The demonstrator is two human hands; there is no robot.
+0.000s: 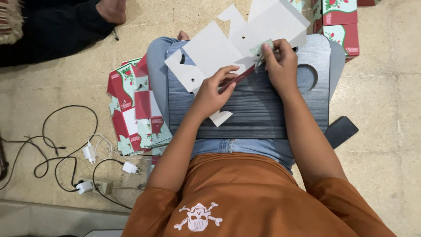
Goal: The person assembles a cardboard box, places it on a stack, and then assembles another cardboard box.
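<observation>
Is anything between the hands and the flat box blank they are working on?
Nothing visible. The left hand and right hand both already grip the flat box blank directly, over the grey lap tray; no other thing lies between them.

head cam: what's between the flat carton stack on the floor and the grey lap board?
In the head view, the person's jeans-clad leg lies between the stack of flat cartons and the grey lap board; the board's left edge rests over it.
</observation>
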